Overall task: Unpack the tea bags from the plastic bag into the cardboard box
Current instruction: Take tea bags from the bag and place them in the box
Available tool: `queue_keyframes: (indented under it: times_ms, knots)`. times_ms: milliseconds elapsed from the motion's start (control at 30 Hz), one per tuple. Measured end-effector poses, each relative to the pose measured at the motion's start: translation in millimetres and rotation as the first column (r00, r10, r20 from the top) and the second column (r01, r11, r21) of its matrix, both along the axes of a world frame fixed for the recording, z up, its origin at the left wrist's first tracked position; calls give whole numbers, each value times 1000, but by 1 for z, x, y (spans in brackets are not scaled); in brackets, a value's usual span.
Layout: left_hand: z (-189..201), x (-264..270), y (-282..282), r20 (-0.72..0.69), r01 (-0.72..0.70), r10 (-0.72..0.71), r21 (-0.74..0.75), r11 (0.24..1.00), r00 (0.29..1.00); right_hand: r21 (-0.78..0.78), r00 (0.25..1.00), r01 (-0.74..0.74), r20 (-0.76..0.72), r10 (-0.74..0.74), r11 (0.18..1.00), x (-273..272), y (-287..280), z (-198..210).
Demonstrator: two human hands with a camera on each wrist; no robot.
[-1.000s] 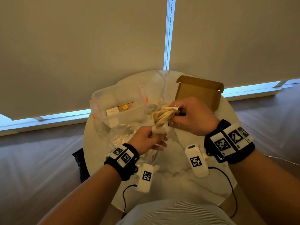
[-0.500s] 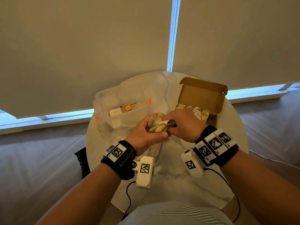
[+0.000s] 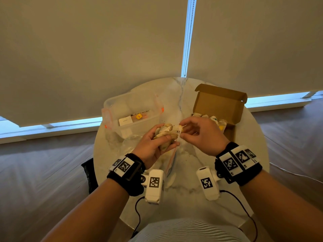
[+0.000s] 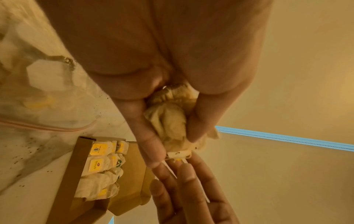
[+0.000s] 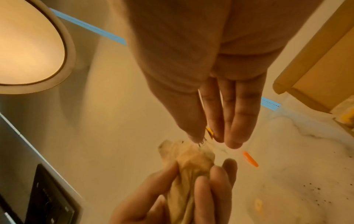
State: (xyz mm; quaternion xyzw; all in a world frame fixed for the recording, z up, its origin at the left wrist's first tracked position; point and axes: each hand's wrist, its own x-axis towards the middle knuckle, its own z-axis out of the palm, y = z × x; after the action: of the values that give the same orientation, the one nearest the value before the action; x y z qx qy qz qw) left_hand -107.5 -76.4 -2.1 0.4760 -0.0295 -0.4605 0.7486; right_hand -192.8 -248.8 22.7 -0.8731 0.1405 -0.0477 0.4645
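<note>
My left hand (image 3: 158,145) grips a crumpled bundle of cream tea bags (image 3: 166,134) above the middle of the table. The right hand (image 3: 183,131) pinches a yellow tag (image 5: 209,132) at the bundle's right end between thumb and forefinger, with the other fingers straight. In the left wrist view the bundle (image 4: 170,121) sits between my thumb and fingers. The brown cardboard box (image 3: 219,103) stands open at the right, with several tea bags (image 3: 210,118) in it. The clear plastic bag (image 3: 131,145) lies flat under my left hand.
A clear plastic tub (image 3: 132,110) with orange clips stands at the back left of the round marble table (image 3: 192,172). Dark tea crumbs dot the marble near the hands. Blinds hang close behind the table.
The hands came together over the table's middle. The left hand took the bundle into its grip, and the right hand let go of it and now pinches only a tag at its end.
</note>
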Motion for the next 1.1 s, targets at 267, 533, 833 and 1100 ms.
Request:
queue_keyframes:
  times_ms: [267,533,833,1100]
  knots:
    - [2,1,-1,-39,26,-27,-19,999,999,-119,999,29,46,-24,992,1,2,5]
    - [4,1,-4,-71,-10,6,-52,999,997,-240,984,-66,148,103,969,1,19,5]
    - [7,3,-6,-131,-53,48,-35,998,990,-272,992,-9,121,44,962,11,26,1]
    - [6,4,-7,-154,-83,77,-38,996,985,-260,992,-22,112,53,965,10,22,1]
